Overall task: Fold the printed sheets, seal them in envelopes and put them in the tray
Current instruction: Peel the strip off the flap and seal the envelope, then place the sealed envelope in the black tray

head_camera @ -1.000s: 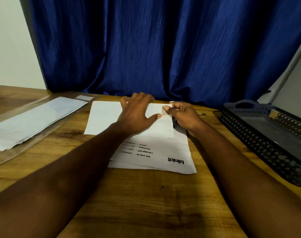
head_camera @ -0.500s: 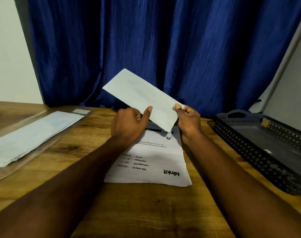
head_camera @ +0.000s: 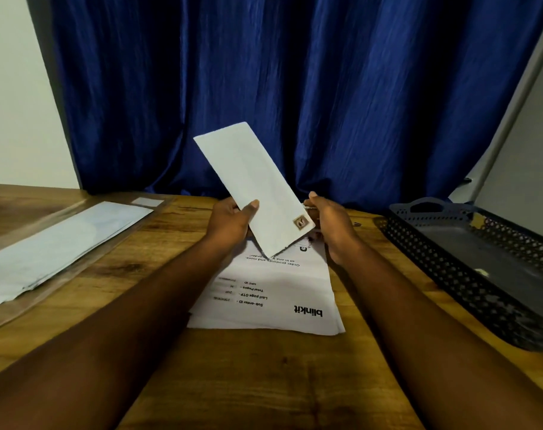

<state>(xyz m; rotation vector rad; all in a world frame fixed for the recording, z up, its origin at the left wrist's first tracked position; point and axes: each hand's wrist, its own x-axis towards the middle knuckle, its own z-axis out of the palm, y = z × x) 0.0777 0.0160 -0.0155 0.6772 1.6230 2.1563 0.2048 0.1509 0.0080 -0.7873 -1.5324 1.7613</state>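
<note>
A white envelope (head_camera: 258, 187) with a small brown stamp at its lower right corner is tilted up off the table, its long side leaning up and left. My left hand (head_camera: 230, 221) grips its lower left edge, thumb on the front. My right hand (head_camera: 332, 225) sits at the stamped corner with its fingers behind the paper; whether it grips is unclear. Under both hands lies a stack of printed sheets (head_camera: 273, 293), text upside down to me. The dark perforated tray (head_camera: 450, 268) stands at the right.
A pile of pale envelopes in a clear plastic sleeve (head_camera: 56, 246) lies at the left of the wooden table (head_camera: 264, 367). A blue curtain (head_camera: 295, 88) hangs right behind the table's far edge. A small white scrap lies inside the tray.
The envelope lay flat on the sheets under my hands a second ago. It was lifted and has turned steeper, its stamped face now toward me. My right thumb has come off its front.
</note>
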